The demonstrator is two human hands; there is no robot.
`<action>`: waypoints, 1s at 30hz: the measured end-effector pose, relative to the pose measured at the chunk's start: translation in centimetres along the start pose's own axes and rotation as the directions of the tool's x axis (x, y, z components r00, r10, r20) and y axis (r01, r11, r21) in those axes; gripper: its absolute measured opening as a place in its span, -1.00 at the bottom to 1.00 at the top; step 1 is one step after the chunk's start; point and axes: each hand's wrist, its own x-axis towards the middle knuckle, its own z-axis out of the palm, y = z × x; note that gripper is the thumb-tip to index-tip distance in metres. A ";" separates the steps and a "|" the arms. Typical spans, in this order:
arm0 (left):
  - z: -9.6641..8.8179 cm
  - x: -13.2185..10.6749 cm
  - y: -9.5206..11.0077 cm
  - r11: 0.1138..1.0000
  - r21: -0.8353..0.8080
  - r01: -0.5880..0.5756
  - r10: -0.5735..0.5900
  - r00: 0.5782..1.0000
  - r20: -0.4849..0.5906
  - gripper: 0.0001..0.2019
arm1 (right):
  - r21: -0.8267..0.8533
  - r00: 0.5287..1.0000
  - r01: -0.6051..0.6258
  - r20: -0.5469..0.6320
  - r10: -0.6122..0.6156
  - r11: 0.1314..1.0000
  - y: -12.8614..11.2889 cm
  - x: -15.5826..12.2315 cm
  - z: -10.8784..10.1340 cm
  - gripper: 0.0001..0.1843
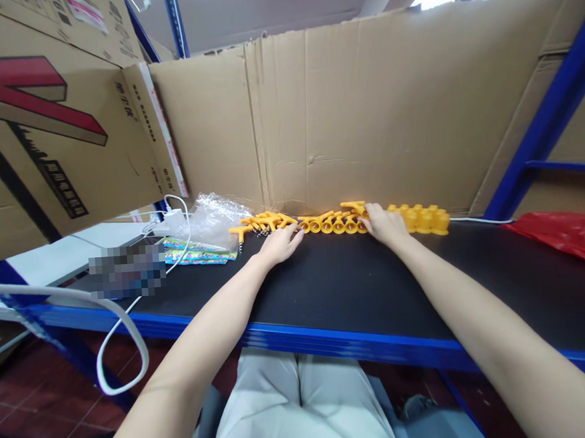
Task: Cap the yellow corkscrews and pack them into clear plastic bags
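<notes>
Row of yellow cups (pixel 327 227) lay between the hands at the table's (pixel 337 282) far side, long axis left-right, mouths facing near. Right hand (pixel 386 224) met its right end; left hand (pixel 278 244), fingers extended, lay just beside its left end, near the corkscrews (pixel 268 220). Whether either gripped anything could not be told.

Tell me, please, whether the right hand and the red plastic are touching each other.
Apart. The head view shows yellow pieces and a stretch of black tabletop between the right hand and the red plastic.
</notes>
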 end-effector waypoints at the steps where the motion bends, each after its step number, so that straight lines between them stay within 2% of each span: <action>1: 0.0 0.0 0.0 1.000 0.000 0.000 0.000 1.000 -0.001 -0.62 | -0.019 1.000 0.019 -0.005 -0.019 1.000 0.1 -0.1 0.0 -0.58; 7: 0.1 0.0 0.0 1.000 0.007 -0.007 0.007 1.000 0.002 -0.62 | -0.063 0.997 -0.028 -0.069 0.024 0.998 1.1 -0.3 0.2 -0.60; 11: 0.1 0.0 0.0 1.000 0.000 -0.014 0.014 1.000 0.007 -0.62 | -0.029 0.999 -0.013 -0.034 0.012 0.999 1.4 -0.4 0.6 -0.66; 18: 0.1 0.0 -0.1 1.000 0.009 -0.016 0.016 1.000 0.009 -0.62 | -0.054 0.996 0.077 0.050 -0.075 0.996 1.2 0.0 1.4 -0.62; 30: 0.0 -0.1 0.0 1.000 -0.004 -0.011 0.011 1.000 0.009 -0.65 | 0.094 0.997 -0.055 0.062 0.050 0.994 1.8 0.2 2.0 -0.50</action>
